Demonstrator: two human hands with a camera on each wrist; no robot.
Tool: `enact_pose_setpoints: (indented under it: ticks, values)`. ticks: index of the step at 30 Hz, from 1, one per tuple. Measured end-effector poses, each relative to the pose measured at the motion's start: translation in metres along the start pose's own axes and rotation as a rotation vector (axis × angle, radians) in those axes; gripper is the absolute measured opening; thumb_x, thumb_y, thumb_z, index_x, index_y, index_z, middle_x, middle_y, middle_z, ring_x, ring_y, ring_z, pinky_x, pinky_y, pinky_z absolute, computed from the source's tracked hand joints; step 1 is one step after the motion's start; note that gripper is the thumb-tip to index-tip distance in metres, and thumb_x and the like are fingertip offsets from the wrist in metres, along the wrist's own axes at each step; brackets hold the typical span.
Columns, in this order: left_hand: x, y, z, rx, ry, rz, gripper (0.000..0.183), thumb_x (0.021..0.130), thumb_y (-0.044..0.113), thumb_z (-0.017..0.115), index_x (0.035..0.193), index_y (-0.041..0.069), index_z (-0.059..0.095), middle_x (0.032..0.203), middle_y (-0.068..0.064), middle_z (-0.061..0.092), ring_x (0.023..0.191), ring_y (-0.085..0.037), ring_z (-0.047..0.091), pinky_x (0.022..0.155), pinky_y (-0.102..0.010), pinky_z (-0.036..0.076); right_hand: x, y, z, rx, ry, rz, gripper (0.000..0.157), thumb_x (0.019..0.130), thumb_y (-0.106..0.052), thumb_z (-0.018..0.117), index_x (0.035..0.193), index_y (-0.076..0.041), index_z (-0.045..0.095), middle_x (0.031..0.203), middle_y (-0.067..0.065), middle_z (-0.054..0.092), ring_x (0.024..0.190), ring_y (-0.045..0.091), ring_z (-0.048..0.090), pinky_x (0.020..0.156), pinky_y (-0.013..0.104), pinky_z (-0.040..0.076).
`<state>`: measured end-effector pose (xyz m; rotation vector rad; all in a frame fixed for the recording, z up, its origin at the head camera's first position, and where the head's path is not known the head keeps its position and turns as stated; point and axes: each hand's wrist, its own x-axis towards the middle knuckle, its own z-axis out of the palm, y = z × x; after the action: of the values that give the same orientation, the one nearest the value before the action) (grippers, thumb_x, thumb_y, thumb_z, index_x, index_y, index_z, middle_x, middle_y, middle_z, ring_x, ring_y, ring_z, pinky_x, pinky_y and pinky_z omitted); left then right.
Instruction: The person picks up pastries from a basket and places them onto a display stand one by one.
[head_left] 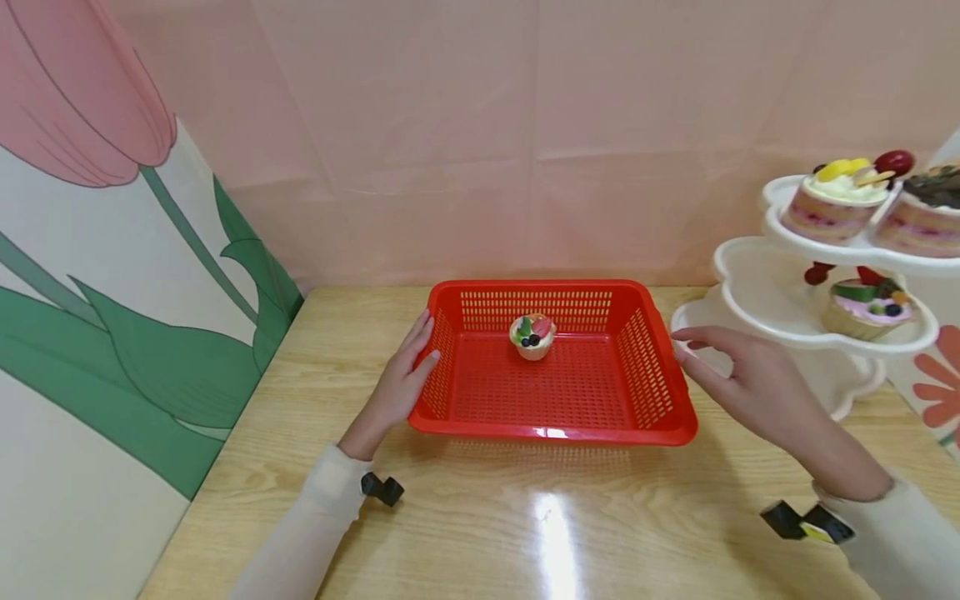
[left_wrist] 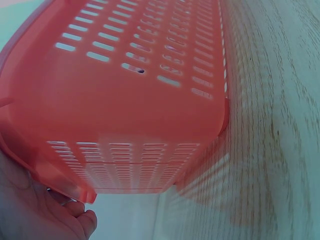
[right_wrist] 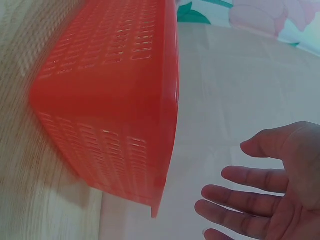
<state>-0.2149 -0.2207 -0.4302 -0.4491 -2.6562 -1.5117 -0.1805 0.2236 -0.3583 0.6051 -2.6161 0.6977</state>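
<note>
A red plastic basket (head_left: pixel 551 435) with slotted walls is on the wooden table in the middle of the head view. Inside it, towards the back, sits a small fruit-topped cupcake (head_left: pixel 532 337). My left hand (head_left: pixel 396 379) holds the basket's left rim, thumb over the top edge. In the left wrist view the fingers (left_wrist: pixel 75 215) of that hand curl beneath the rim. Beside the right rim is my right hand (head_left: pixel 757 387), its fingers spread. The right wrist view shows a gap between this hand (right_wrist: pixel 270 190) and the basket (right_wrist: pixel 115 110), with nothing held.
At the right stands a white tiered stand (head_left: pixel 750 283). Its top tier carries layered cream cakes (head_left: pixel 836 204); a pink-topped cupcake (head_left: pixel 870 308) sits on the tier below. A pink cloth backdrop (head_left: pixel 525 167) rises behind the wooden table (head_left: pixel 465 517).
</note>
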Motion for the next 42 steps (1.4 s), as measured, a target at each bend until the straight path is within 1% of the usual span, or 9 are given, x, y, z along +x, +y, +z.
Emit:
enact_pose_setpoints:
  ticks: [2, 6, 10, 13, 17, 22, 24, 30, 42]
  values:
    - [0.000, 0.000, 0.000, 0.003, 0.001, -0.001, 0.058, 0.110, 0.021, 0.045, 0.161, 0.007, 0.023, 0.171, 0.001, 0.011, 0.155, -0.016, 0.010, 0.122, -0.049, 0.017, 0.005, -0.002, 0.002, 0.014, -0.028, 0.006, 0.027, 0.090, -0.019, 0.077, 0.115, -0.007, 0.075, 0.101, 0.006, 0.076, 0.071, 0.011, 0.060, 0.058, 0.028, 0.050]
    - [-0.001, -0.001, 0.000, 0.001, 0.004, -0.002, 0.058, 0.109, 0.020, 0.045, 0.161, 0.008, 0.024, 0.171, 0.001, 0.011, 0.155, -0.017, 0.011, 0.122, -0.050, 0.019, 0.014, -0.004, 0.006, 0.023, -0.054, -0.014, 0.025, 0.091, -0.019, 0.077, 0.114, -0.009, 0.075, 0.104, 0.006, 0.075, 0.070, 0.010, 0.057, 0.059, 0.029, 0.049]
    - [-0.002, -0.001, 0.001, -0.007, 0.004, -0.006, 0.058, 0.109, 0.020, 0.046, 0.161, 0.008, 0.024, 0.171, 0.001, 0.012, 0.155, -0.018, 0.011, 0.120, -0.051, 0.021, 0.023, -0.005, 0.010, 0.015, -0.091, -0.047, 0.027, 0.092, -0.020, 0.075, 0.116, -0.009, 0.074, 0.105, 0.009, 0.074, 0.060, 0.008, 0.047, 0.053, 0.027, 0.042]
    - [-0.002, -0.001, 0.002, -0.007, 0.007, -0.005, 0.058, 0.109, 0.019, 0.046, 0.161, 0.007, 0.024, 0.171, 0.000, 0.012, 0.155, -0.018, 0.012, 0.120, -0.051, 0.021, 0.030, -0.005, 0.013, 0.012, -0.127, -0.065, 0.030, 0.093, -0.022, 0.075, 0.119, -0.007, 0.072, 0.104, 0.011, 0.074, 0.063, 0.010, 0.049, 0.056, 0.029, 0.046]
    - [-0.003, 0.000, 0.002, -0.001, 0.006, -0.010, 0.058, 0.109, 0.019, 0.046, 0.161, 0.007, 0.024, 0.171, 0.001, 0.012, 0.155, -0.018, 0.011, 0.121, -0.050, 0.020, 0.039, -0.006, 0.014, 0.026, -0.165, -0.057, 0.033, 0.094, -0.023, 0.074, 0.121, -0.005, 0.071, 0.109, 0.012, 0.075, 0.076, 0.018, 0.058, 0.066, 0.035, 0.053]
    - [-0.003, 0.000, 0.002, -0.001, 0.003, -0.012, 0.058, 0.109, 0.020, 0.046, 0.161, 0.007, 0.024, 0.171, 0.000, 0.012, 0.155, -0.018, 0.011, 0.120, -0.051, 0.021, 0.046, -0.008, 0.016, 0.027, -0.254, 0.005, 0.039, 0.096, -0.032, 0.071, 0.127, -0.008, 0.069, 0.109, 0.010, 0.074, 0.076, 0.019, 0.060, 0.062, 0.030, 0.053]
    - [-0.003, -0.002, 0.002, 0.003, 0.005, -0.012, 0.058, 0.109, 0.020, 0.046, 0.161, 0.008, 0.024, 0.171, 0.000, 0.012, 0.155, -0.018, 0.011, 0.120, -0.051, 0.021, 0.048, -0.007, 0.018, 0.037, -0.274, 0.004, 0.039, 0.096, -0.032, 0.070, 0.128, -0.008, 0.068, 0.109, 0.009, 0.074, 0.080, 0.021, 0.064, 0.066, 0.034, 0.057]
    - [-0.002, -0.002, 0.001, 0.006, 0.006, -0.007, 0.058, 0.109, 0.021, 0.046, 0.162, 0.009, 0.024, 0.171, 0.001, 0.012, 0.155, -0.018, 0.011, 0.120, -0.052, 0.021, 0.054, -0.002, 0.028, 0.115, -0.262, -0.045, 0.034, 0.097, -0.025, 0.071, 0.125, -0.008, 0.070, 0.111, 0.009, 0.074, 0.097, 0.027, 0.070, 0.081, 0.052, 0.059]
    - [0.000, -0.003, 0.001, 0.011, 0.009, 0.000, 0.057, 0.110, 0.021, 0.045, 0.162, 0.011, 0.024, 0.170, 0.003, 0.012, 0.155, -0.017, 0.011, 0.121, -0.052, 0.019, 0.071, 0.001, 0.046, 0.167, -0.311, -0.046, 0.032, 0.099, -0.026, 0.068, 0.125, -0.008, 0.069, 0.113, 0.008, 0.073, 0.100, 0.026, 0.069, 0.084, 0.051, 0.058]
